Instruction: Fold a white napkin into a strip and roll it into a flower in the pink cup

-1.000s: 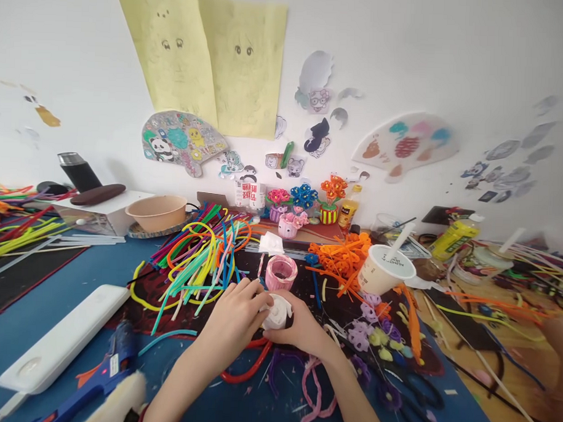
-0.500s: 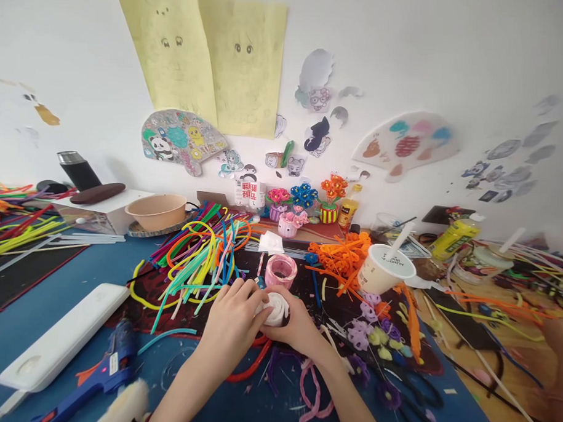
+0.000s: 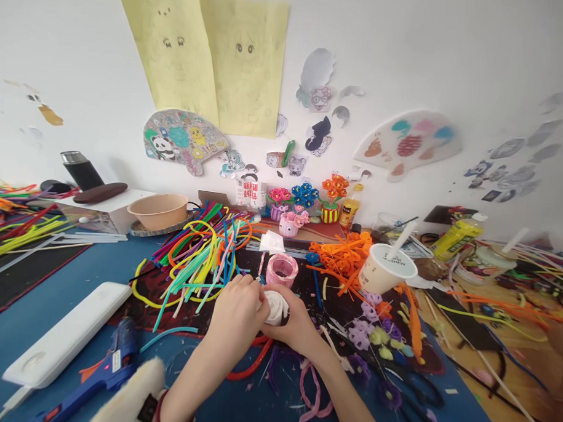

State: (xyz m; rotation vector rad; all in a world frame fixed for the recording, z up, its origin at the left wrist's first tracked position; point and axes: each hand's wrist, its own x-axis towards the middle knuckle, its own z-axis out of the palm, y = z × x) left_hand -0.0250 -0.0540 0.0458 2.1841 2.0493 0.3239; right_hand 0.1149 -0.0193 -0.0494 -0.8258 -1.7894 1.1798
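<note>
Both my hands meet low in the middle of the table around a small white coiled piece [image 3: 276, 307], a cup-like thing wound from white fuzzy stem. My left hand [image 3: 236, 314] is closed against its left side, fingers curled over the top. On the right side my right hand [image 3: 296, 322] cups it from below and behind. A pink wound pot [image 3: 282, 270] stands just beyond the hands. Red and pink bent stems [image 3: 251, 370] lie on the blue mat under my wrists.
A heap of coloured stems [image 3: 201, 251] lies left of the hands, orange ones [image 3: 342, 253] to the right by a tipped white paper cup [image 3: 383, 270]. A blue glue gun [image 3: 98, 377] and a long white case [image 3: 62, 339] lie lower left. Small purple and yellow flowers [image 3: 369, 337] and scissors [image 3: 418, 394] are at the right.
The white piece has turned between my hands, and my left fingers have closed further over its top. Both hands shifted slightly away from me.
</note>
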